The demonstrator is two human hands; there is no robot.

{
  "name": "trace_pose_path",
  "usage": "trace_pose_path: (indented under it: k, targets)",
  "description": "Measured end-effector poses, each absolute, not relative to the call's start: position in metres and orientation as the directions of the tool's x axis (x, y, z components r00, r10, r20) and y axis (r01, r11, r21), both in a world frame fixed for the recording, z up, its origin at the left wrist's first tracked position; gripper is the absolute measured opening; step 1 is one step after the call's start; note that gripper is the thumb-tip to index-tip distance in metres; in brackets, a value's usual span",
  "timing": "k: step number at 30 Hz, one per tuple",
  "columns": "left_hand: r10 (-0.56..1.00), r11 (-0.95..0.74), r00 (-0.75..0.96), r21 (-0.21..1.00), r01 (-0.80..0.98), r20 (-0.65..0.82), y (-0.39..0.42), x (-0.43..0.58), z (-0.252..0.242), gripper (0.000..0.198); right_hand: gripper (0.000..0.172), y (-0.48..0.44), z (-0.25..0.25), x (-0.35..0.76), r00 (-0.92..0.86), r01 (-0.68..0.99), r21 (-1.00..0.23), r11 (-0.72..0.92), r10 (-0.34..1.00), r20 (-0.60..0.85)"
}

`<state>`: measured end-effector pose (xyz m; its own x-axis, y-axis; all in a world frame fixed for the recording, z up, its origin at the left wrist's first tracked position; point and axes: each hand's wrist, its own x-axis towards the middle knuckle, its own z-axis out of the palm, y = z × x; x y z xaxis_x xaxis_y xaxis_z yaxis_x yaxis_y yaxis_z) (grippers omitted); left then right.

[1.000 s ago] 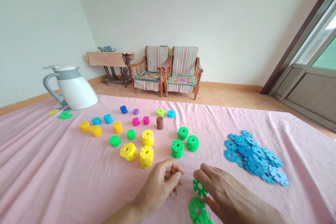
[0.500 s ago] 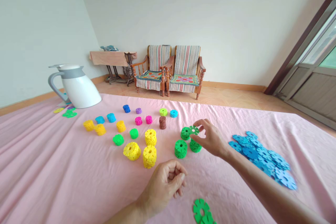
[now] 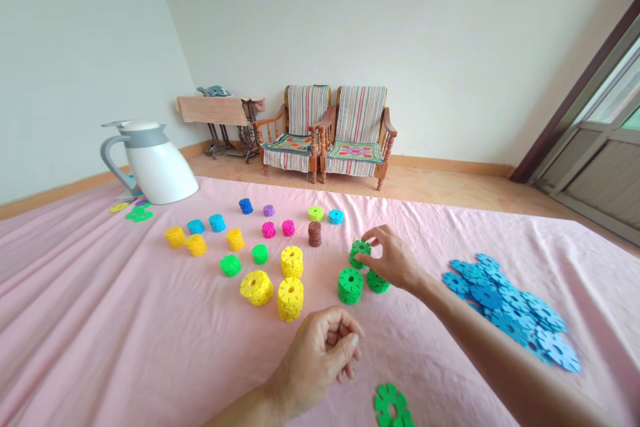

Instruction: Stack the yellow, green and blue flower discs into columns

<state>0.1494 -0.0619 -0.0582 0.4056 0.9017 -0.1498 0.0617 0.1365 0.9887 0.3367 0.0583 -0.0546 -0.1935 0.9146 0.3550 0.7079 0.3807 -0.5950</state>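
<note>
My right hand (image 3: pixel 393 257) pinches the edge of a green notched plastic disc at the top of the rear green stack (image 3: pixel 359 252). Two more green stacks stand close by: one in front (image 3: pixel 350 285), and another (image 3: pixel 378 281) partly covered by my right hand. My left hand (image 3: pixel 323 357) hovers over the cloth nearer to me, its fingers loosely curled and nothing visible in them. Loose green discs (image 3: pixel 392 405) lie at the bottom edge of the view, partly cut off.
Blue discs (image 3: pixel 510 307) lie in a spread heap at right. Yellow stacks (image 3: pixel 291 299) and several smaller coloured stacks stand left of the green ones. A white jug (image 3: pixel 163 170) is at far left on the pink cloth (image 3: pixel 125 320). Two wooden chairs (image 3: pixel 357 120) stand beyond.
My right hand has brought the green disc left and down onto the rear green stack. The left hand keeps its curled pose. The whole view has shifted slightly.
</note>
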Motion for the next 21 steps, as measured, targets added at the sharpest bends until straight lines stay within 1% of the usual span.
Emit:
trace_pose_path:
  k: [5, 9, 12, 14, 16, 18, 20, 21]
  targets:
    - [0.903, 0.131, 0.403, 0.989, 0.067, -0.147, -0.063, 0.149, -0.058, 0.018, 0.024, 0.058, -0.057, 0.336, -0.201, 0.705, -0.601, 0.376, 0.919, 0.339]
    - [0.902, 0.137, 0.405, 0.989, 0.063, -0.151, -0.062, 0.149, -0.059, 0.020, 0.027, 0.050, -0.049, 0.341, -0.169, 0.701, -0.606, 0.376, 0.913, 0.371]
    - [0.902, 0.135, 0.405, 0.989, 0.062, -0.149, -0.062, 0.149, -0.059, 0.021, 0.019, 0.034, -0.034, 0.349, -0.152, 0.703, -0.611, 0.364, 0.916, 0.372]
    - [0.904, 0.128, 0.403, 0.990, 0.062, -0.142, -0.062, 0.149, -0.059, 0.021, 0.010, 0.014, -0.023, 0.355, -0.206, 0.704, -0.612, 0.360, 0.928, 0.309]
    - [0.906, 0.117, 0.403, 0.991, 0.057, -0.130, -0.062, 0.149, -0.059, 0.020, 0.008, -0.012, -0.011, 0.362, -0.345, 0.692, -0.613, 0.382, 0.921, 0.183]
    - [0.907, 0.103, 0.404, 0.993, 0.053, -0.116, -0.062, 0.149, -0.059, 0.019, 0.007, -0.042, -0.002, 0.367, -0.488, 0.682, -0.603, 0.415, 0.872, 0.048]
    - [0.906, 0.092, 0.408, 0.994, 0.059, -0.108, -0.062, 0.149, -0.059, 0.018, 0.027, -0.070, 0.004, 0.369, -0.600, 0.653, -0.601, 0.460, 0.799, -0.039]
    - [0.905, 0.088, 0.411, 0.994, 0.065, -0.107, -0.062, 0.149, -0.059, 0.018, 0.036, -0.082, 0.005, 0.369, -0.644, 0.629, -0.601, 0.492, 0.763, -0.050]
